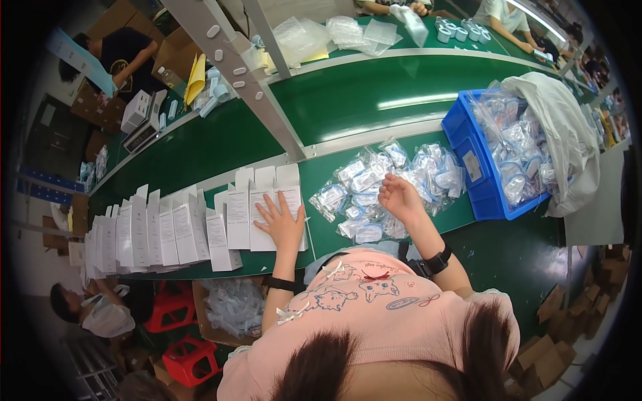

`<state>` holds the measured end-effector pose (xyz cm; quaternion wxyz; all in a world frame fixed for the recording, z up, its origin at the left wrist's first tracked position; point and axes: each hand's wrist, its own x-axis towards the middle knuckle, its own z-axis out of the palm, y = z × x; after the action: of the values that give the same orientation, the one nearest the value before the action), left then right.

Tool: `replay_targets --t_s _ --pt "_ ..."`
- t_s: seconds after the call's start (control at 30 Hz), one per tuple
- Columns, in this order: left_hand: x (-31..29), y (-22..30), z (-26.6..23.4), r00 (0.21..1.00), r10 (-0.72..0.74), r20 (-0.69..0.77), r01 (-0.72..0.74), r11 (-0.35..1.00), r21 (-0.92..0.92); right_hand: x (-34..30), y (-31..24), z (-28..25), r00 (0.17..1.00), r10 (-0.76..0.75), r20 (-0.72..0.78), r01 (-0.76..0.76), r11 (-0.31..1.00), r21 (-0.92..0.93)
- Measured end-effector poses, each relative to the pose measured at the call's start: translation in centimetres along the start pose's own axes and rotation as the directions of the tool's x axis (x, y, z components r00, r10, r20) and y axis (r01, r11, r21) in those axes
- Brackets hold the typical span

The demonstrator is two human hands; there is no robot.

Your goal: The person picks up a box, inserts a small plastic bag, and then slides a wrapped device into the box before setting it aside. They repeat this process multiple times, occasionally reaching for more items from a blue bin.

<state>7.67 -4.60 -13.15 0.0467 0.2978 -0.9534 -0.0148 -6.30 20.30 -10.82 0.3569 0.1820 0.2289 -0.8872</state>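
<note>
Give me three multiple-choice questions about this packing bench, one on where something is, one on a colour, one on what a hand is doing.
1. Where does the blue crate stand?
A. to the right of the pile of clear bagged parts
B. left of the white boxes
C. on the floor

2. What colour is the table top?
A. red
B. green
C. white

3. What is the left hand doing?
A. gripping a bottle
B. hanging off the table
C. lying flat, fingers spread, on a white box

Answers: 1 A, the crate sits at the pile's right. 2 B, the bare surface is green. 3 C, the palm rests open on the box front, while the right hand reaches into the bags.
</note>
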Motion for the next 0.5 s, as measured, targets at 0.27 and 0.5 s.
replay_targets --t_s 0.27,0.5 --pt "0.3 0.0 0.1 1.0 0.012 0.01 -0.012 1.0 0.003 0.1 0.0 0.1 1.0 -0.018 -0.012 0.017 0.999 -0.044" --pt "0.4 0.0 -0.1 1.0 0.016 0.017 -0.016 1.0 0.0 0.7 -2.1 2.8 0.98 -0.196 0.034 0.186 0.847 -0.497"
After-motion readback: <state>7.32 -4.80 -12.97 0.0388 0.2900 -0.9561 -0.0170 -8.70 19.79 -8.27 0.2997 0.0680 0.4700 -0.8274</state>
